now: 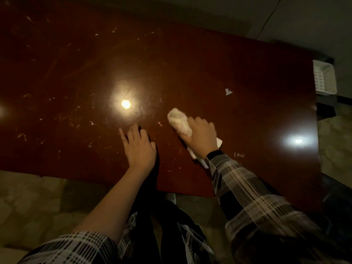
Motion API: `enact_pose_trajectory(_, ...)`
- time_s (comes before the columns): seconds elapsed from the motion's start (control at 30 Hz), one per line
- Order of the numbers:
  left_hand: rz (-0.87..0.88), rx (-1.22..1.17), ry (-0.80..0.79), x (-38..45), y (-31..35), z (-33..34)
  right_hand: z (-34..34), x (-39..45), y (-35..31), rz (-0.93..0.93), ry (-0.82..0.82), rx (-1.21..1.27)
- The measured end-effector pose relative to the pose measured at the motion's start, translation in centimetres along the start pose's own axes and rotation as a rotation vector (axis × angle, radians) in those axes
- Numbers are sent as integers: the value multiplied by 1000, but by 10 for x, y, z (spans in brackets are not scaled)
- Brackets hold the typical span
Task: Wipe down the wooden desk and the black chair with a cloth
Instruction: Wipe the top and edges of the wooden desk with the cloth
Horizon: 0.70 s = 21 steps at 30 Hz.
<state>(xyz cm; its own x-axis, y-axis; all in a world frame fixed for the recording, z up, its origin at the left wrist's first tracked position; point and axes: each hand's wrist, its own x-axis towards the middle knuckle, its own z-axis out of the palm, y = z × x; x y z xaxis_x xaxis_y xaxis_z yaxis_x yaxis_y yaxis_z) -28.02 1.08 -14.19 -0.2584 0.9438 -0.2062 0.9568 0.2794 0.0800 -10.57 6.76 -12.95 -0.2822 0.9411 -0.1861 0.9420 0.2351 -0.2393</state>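
Cloth (179, 121) lies bunched on the dark red-brown counter (247, 77), right of centre, under the right hand (202, 135), whose fingers curl over it and press it down; a loose tail trails back past the wrist. Left hand (138, 144) rests flat, fingers spread, bracing near the front edge.

Step judged: wiping the top. Advice — keep the palm low, overlap passes, work outward toward the smeared left part, fold in the tail so it does not drag.

Nearby: white scrap (228, 91) just beyond the cloth — may need lifting. White basket (324, 79) off the right edge. Lamp glare (126, 104) hides some marks. Chair not identifiable.
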Motion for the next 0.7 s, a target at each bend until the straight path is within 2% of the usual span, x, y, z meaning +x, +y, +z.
enact_pose_trajectory(0.07,9,3,-2,-2,-2,-2,5,-15,-1,-102,-69,-78)
enact_pose_trajectory(0.13,22,-4,8,-2,-3,-3,-3,1,5,-91,-81,-92)
enact_pose_trajectory(0.27,15,-29,31,-2,-8,-2,-14,53,13,172,-19,-94)
enact_pose_trajectory(0.33,23,-48,22,-4,-9,-2,-11,49,3,235,1,-142)
enact_pose_trajectory(0.4,35,-59,23,-7,-10,-1,-4,26,-15,203,-6,-141)
enact_pose_trajectory(0.5,55,-53,11,-10,-9,-2,13,-25,-38,11,-92,-132)
enact_pose_trajectory(0.57,74,-29,-6,-11,-11,-6,10,-29,-33,-53,-123,-130)
enact_pose_trajectory(0.63,113,2,-32,-11,-16,-9,1,-8,-12,45,-108,-136)
enact_pose_trajectory(0.7,154,24,-59,-12,-21,-11,-13,13,12,252,-65,-125)
